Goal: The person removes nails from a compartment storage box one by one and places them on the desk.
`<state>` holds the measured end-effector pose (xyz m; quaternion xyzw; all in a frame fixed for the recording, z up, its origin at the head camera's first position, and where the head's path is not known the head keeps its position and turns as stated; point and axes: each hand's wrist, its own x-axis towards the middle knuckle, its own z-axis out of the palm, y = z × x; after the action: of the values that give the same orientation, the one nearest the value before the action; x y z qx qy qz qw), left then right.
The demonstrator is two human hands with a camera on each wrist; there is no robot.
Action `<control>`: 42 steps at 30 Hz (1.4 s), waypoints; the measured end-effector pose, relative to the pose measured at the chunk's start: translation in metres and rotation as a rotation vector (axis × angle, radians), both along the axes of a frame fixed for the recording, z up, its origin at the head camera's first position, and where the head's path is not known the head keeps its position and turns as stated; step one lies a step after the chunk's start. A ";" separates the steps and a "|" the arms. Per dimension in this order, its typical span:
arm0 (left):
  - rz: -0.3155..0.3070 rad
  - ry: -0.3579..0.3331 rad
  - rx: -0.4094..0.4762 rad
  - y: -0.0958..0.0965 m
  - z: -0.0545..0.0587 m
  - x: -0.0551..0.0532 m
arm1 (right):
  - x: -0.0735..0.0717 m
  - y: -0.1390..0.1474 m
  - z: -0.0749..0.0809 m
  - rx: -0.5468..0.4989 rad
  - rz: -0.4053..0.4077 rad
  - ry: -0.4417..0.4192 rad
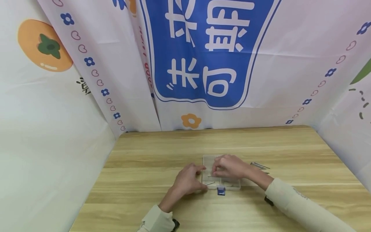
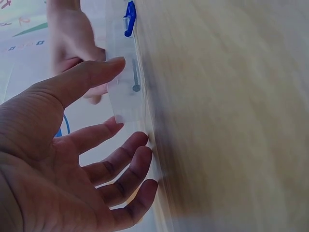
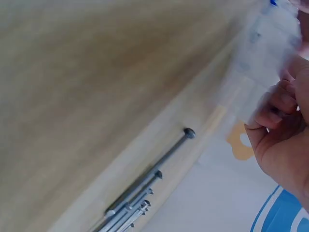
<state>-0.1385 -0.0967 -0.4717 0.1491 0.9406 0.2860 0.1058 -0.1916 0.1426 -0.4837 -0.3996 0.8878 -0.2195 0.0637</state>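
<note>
A clear plastic compartment box (image 1: 207,160) with a blue latch (image 1: 221,191) at its front lies on the wooden table. A nail (image 1: 210,183) lies in its front left compartment; its head shows through the wall in the left wrist view. My left hand (image 1: 187,179) rests at the box's left end, thumb on the front wall and index fingertip touching the corner, the other fingers loosely spread. My right hand (image 1: 229,166) is over the box with curled fingers, pinching a thin nail (image 1: 209,176) whose tip pokes out; the fingers hide most of it.
Several loose nails (image 3: 169,153) lie on the table to the right of the box, partly behind my right forearm in the head view. Printed cloth (image 1: 174,112) hangs behind the table (image 1: 139,167) and at both sides.
</note>
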 end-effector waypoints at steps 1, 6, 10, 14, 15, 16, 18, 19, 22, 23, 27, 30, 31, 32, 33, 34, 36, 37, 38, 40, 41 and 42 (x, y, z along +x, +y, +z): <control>0.000 0.001 0.000 0.000 0.000 0.000 | 0.000 0.001 0.002 -0.012 -0.015 -0.011; 0.006 -0.001 -0.003 0.000 0.000 0.001 | 0.000 0.004 0.010 -0.052 -0.037 0.005; 0.011 -0.006 -0.004 0.001 0.000 0.001 | 0.000 0.004 0.008 -0.020 0.021 0.061; 0.014 -0.007 0.002 0.001 0.000 0.001 | 0.001 0.003 0.002 0.020 0.053 0.095; 0.013 -0.004 0.003 0.001 -0.001 0.001 | 0.002 0.003 0.001 0.029 0.050 0.095; 0.013 -0.002 0.003 0.001 -0.001 0.001 | 0.003 0.003 0.000 0.035 0.046 0.097; 0.012 0.001 0.002 0.002 -0.002 0.002 | 0.004 0.002 -0.002 0.041 0.023 0.092; 0.010 0.003 0.001 0.002 -0.002 0.001 | 0.005 0.002 -0.003 0.038 0.010 0.092; 0.007 0.008 -0.006 0.002 -0.002 0.001 | 0.007 0.000 -0.005 0.024 -0.028 0.087; 0.007 0.007 -0.006 0.002 -0.002 0.001 | 0.008 0.000 -0.006 0.023 -0.036 0.084; 0.009 -0.002 -0.001 0.002 -0.001 0.001 | 0.008 -0.002 -0.007 0.038 -0.022 0.093; 0.007 -0.006 0.000 0.001 0.001 0.001 | 0.005 -0.003 -0.006 0.067 0.013 0.107; 0.006 -0.007 0.001 0.000 0.000 0.002 | 0.004 -0.002 -0.007 0.074 0.024 0.108; 0.006 -0.008 0.001 0.000 0.000 0.002 | 0.003 -0.002 -0.007 0.081 0.033 0.107; 0.006 -0.008 0.000 0.000 0.000 0.002 | 0.002 -0.002 -0.007 0.084 0.041 0.100; 0.006 -0.009 -0.001 0.000 0.000 0.002 | 0.002 -0.001 -0.007 0.086 0.046 0.091; 0.007 -0.010 0.001 0.000 0.000 0.002 | 0.001 -0.001 -0.006 0.081 0.050 0.071; 0.007 -0.010 0.001 0.000 -0.001 0.001 | 0.001 0.000 -0.006 0.077 0.048 0.058; 0.007 -0.010 0.001 0.000 -0.001 0.001 | 0.001 0.000 -0.005 0.071 0.045 0.047; 0.006 -0.008 0.002 0.001 -0.001 0.000 | 0.001 0.001 -0.004 0.058 0.041 0.030; 0.007 -0.006 0.002 0.001 -0.001 0.000 | 0.000 0.001 -0.003 0.053 0.040 0.025; 0.008 -0.005 0.001 0.001 -0.001 0.000 | 0.000 0.001 -0.003 0.048 0.040 0.020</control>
<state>-0.1386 -0.0959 -0.4723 0.1446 0.9408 0.2872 0.1071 -0.1915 0.1441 -0.4866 -0.4177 0.8852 -0.1931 0.0688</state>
